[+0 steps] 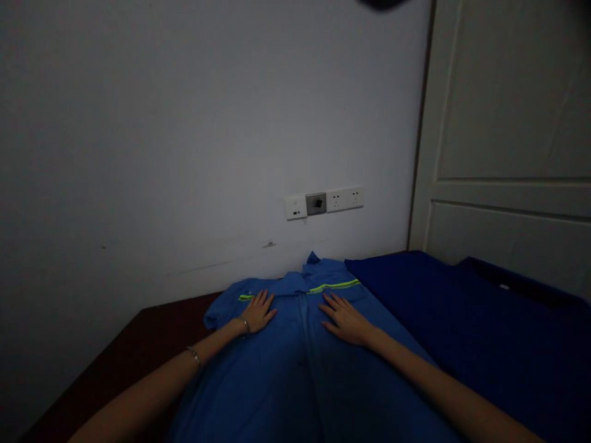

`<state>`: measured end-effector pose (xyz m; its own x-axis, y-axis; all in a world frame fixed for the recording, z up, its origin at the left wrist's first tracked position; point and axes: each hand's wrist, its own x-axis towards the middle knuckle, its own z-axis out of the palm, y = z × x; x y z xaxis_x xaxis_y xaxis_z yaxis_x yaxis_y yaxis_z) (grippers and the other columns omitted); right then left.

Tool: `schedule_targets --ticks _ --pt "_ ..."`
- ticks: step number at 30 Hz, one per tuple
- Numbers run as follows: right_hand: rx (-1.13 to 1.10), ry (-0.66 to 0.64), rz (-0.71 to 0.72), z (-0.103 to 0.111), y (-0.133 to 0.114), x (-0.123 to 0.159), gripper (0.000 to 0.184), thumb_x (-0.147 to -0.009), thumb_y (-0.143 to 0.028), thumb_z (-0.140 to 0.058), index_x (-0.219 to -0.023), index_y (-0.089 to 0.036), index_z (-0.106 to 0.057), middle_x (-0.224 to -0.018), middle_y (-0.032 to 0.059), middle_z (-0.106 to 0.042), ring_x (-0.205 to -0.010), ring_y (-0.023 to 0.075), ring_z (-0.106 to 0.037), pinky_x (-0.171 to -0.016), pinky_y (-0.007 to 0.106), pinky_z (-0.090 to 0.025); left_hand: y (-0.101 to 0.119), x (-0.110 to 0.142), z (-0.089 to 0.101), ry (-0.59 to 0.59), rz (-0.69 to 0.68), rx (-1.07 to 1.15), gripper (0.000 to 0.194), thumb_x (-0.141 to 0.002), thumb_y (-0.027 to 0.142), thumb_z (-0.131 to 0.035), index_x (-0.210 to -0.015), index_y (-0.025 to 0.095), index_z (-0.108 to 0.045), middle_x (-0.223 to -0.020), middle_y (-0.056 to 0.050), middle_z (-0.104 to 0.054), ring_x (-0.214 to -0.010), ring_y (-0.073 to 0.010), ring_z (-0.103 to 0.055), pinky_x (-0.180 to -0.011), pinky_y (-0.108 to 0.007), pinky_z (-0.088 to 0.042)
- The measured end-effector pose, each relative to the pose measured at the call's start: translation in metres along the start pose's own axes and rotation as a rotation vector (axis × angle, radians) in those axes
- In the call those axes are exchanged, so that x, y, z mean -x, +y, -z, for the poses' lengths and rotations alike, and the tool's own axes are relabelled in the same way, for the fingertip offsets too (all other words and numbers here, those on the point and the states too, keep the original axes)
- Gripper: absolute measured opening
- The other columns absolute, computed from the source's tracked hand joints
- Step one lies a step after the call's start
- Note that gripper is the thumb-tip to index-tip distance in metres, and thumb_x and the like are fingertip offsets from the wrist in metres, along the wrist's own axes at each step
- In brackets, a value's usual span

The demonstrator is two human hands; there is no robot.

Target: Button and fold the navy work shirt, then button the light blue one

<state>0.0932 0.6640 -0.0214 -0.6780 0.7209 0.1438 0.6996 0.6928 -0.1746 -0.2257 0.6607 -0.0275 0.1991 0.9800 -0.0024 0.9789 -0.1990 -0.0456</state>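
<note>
A blue work shirt [286, 351] with a collar and yellow-green stripes lies spread out on a dark red table [152, 344], front side up. My left hand [258, 312] rests flat on its left chest, fingers spread, just below the stripe. On the other side of the front placket, my right hand [344, 317] lies flat with its fingers apart, below the right stripe. Neither hand grips the cloth. The lower part of the shirt is in shadow and runs out of view at the bottom.
A darker blue garment [480, 332] lies to the right, against the shirt's edge. Behind the table stands a white wall [184, 154] with a row of sockets [345, 199]. A pale panelled door [508, 111] rises at the right.
</note>
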Motion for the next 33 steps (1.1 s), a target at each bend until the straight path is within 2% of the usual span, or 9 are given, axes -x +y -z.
schedule_targets --ticks 3,7,19,23,26,28,31,33 --pt "-0.003 -0.012 0.003 -0.011 -0.004 -0.008 0.057 -0.087 -0.05 -0.031 -0.135 -0.02 -0.036 -0.146 0.0131 -0.021 -0.134 0.0317 -0.011 -0.105 0.052 -0.013 -0.005 0.018 -0.011 0.018 0.004 0.033 0.062 -0.088 0.054 -0.017 -0.141 0.02 -0.02 -0.148 -0.01 -0.012 -0.136 -0.0265 -0.008 -0.108 -0.045 -0.015" --pt "0.004 0.001 -0.013 -0.021 -0.003 -0.011 0.059 -0.088 -0.054 -0.024 -0.136 -0.022 -0.034 -0.146 0.0117 -0.022 -0.134 0.0305 -0.012 -0.104 0.053 -0.013 -0.004 0.025 -0.019 0.058 0.048 0.065 0.058 -0.089 0.051 -0.017 -0.141 0.024 -0.019 -0.149 -0.008 -0.011 -0.136 -0.027 -0.008 -0.108 -0.046 -0.015" --pt "0.066 0.038 -0.043 -0.034 -0.007 -0.014 0.059 -0.088 -0.053 -0.022 -0.137 -0.023 -0.034 -0.145 0.0115 -0.024 -0.134 0.0301 -0.014 -0.103 0.053 -0.015 -0.003 0.045 -0.018 0.008 0.086 0.079 0.051 -0.091 0.044 -0.016 -0.14 0.03 -0.02 -0.148 -0.003 -0.014 -0.135 -0.0243 -0.012 -0.108 -0.045 -0.014" --pt "0.07 0.035 -0.072 -0.036 -0.012 -0.015 0.059 -0.087 -0.055 -0.022 -0.137 -0.024 -0.033 -0.145 0.0105 -0.025 -0.134 0.0305 -0.014 -0.103 0.053 -0.014 -0.004 0.051 -0.02 0.024 0.072 0.083 0.05 -0.091 0.042 -0.017 -0.139 0.03 -0.022 -0.148 -0.002 -0.018 -0.134 -0.025 -0.015 -0.107 -0.046 -0.016" --pt "0.068 0.033 -0.079 -0.036 -0.014 -0.015 0.06 -0.087 -0.055 -0.021 -0.137 -0.025 -0.033 -0.145 0.0097 -0.024 -0.133 0.0303 -0.014 -0.104 0.052 -0.013 -0.003 0.051 -0.019 0.089 0.07 0.086 0.047 -0.09 0.04 -0.024 -0.136 0.029 -0.03 -0.143 -0.004 -0.029 -0.129 -0.0259 -0.026 -0.103 -0.046 -0.024" --pt "0.064 0.033 -0.082 -0.035 -0.014 -0.015 0.06 -0.087 -0.056 -0.021 -0.137 -0.025 -0.033 -0.145 0.0092 -0.024 -0.134 0.03 -0.015 -0.104 0.052 -0.013 -0.001 0.046 -0.016 0.177 0.075 0.082 0.044 -0.088 0.041 -0.032 -0.13 0.026 -0.04 -0.134 -0.006 -0.04 -0.121 -0.0258 -0.035 -0.098 -0.044 -0.03" --pt "0.059 0.039 -0.084 -0.035 -0.014 -0.015 0.059 -0.087 -0.056 -0.021 -0.136 -0.026 -0.034 -0.145 0.0088 -0.025 -0.134 0.0295 -0.014 -0.104 0.052 -0.013 0.007 0.029 -0.007 0.354 0.064 0.076 0.041 -0.085 0.041 -0.042 -0.12 0.02 -0.049 -0.12 -0.01 -0.049 -0.111 -0.0244 -0.041 -0.094 -0.04 -0.034" --pt "0.057 0.048 -0.079 -0.035 -0.013 -0.015 0.059 -0.087 -0.055 -0.022 -0.136 -0.026 -0.034 -0.145 0.0088 -0.026 -0.134 0.0295 -0.015 -0.104 0.051 -0.014 0.013 0.01 0.002 0.436 0.002 0.083 0.041 -0.083 0.04 -0.047 -0.119 0.019 -0.048 -0.121 -0.009 -0.048 -0.111 -0.0235 -0.04 -0.094 -0.039 -0.033"
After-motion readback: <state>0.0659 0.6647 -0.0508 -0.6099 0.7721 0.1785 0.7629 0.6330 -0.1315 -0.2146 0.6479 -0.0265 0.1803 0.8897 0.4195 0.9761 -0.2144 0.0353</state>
